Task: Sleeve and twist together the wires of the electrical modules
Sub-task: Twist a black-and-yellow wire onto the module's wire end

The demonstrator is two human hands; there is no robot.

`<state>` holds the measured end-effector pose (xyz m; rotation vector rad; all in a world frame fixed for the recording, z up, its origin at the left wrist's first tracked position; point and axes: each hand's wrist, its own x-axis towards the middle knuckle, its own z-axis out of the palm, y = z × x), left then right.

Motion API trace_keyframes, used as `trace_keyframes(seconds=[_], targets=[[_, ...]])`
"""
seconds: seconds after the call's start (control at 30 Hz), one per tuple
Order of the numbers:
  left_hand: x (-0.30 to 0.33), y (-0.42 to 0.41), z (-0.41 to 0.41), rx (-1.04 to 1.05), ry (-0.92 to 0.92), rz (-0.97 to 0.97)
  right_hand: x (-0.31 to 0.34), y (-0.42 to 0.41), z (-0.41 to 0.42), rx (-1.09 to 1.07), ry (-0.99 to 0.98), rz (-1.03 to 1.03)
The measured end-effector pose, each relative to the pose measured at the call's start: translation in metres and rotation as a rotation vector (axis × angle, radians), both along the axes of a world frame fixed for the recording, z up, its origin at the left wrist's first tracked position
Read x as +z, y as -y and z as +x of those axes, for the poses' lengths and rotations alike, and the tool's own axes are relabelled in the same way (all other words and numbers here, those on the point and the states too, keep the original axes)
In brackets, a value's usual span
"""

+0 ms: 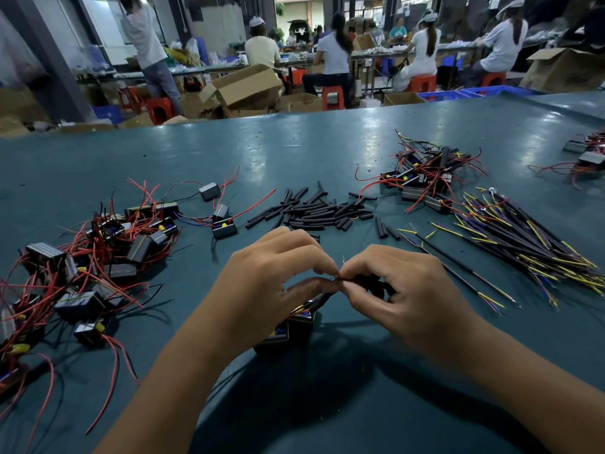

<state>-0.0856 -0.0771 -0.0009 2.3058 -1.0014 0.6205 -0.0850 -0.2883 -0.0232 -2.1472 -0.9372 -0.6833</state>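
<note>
Fingers [327,268] pinch wires [337,279] over teal table [294,152].

black module [288,329], wire ends [337,279] pinched together

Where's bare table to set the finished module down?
Free: the table beyond the sleeve pile, and the near-right mat below the yellow-tipped wire bundle. Crowded: left module heap, right module heap, and between both hands.
</note>
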Motion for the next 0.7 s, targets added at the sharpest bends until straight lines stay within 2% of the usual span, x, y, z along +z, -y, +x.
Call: trace_keyframes(seconds=[0.27, 0.7], targets=[[0.0002, 0.0020, -0.0011, -0.004, -0.033, -0.029, 0.0006, 0.0009, -0.0011, 0.013, 0.014, -0.019], [0.0024, 0.0045, -0.0066, 0.010, -0.144, 0.047, 0.0019, 0.0001, -0.0017, 0.012, 0.010, -0.050]])
